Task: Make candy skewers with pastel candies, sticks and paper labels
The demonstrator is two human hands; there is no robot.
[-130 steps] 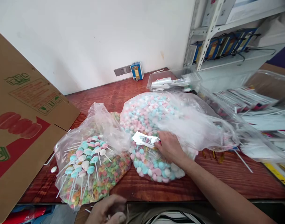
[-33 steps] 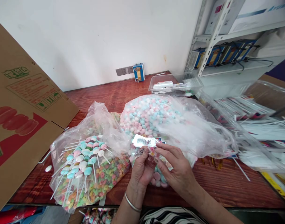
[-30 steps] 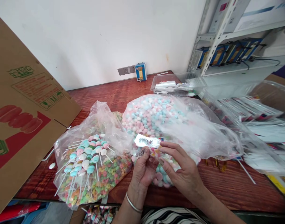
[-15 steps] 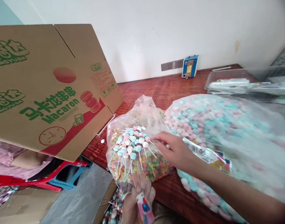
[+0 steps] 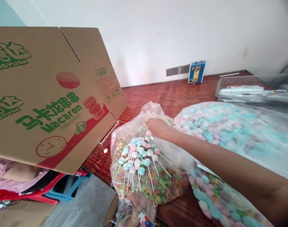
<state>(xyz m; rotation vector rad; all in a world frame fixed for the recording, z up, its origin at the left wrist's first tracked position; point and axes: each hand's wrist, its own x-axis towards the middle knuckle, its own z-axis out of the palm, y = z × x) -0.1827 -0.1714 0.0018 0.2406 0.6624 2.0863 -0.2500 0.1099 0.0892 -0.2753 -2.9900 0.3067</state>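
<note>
My left hand (image 5: pixel 140 206) is closed around a clear plastic bag (image 5: pixel 125 208) with a colourful printed part, low in the view. Above it, pastel marshmallow lollipops (image 5: pixel 136 154) lie heaped, most of their white sticks pointing towards me. They rest on a clear bag of small coloured candy rings (image 5: pixel 162 186). At the heap's far side is my right hand (image 5: pixel 158 127), its fingers curled down beside a pink-topped candy; its fingertips are hidden, so what they hold cannot be made out.
A large cardboard box (image 5: pixel 70 126) stands left. To the right lies a big bag of pastel marshmallows (image 5: pixel 210 121). Behind are a blue device (image 5: pixel 197 72) and a clear plastic bin (image 5: pixel 243 78). A person's arm (image 5: pixel 22 173) shows beneath the box, near a blue-and-red stool (image 5: pixel 63 189).
My right hand has moved from the heap's right side to its far side. My left hand stays low, still holding the bag. The view has shifted slightly.
</note>
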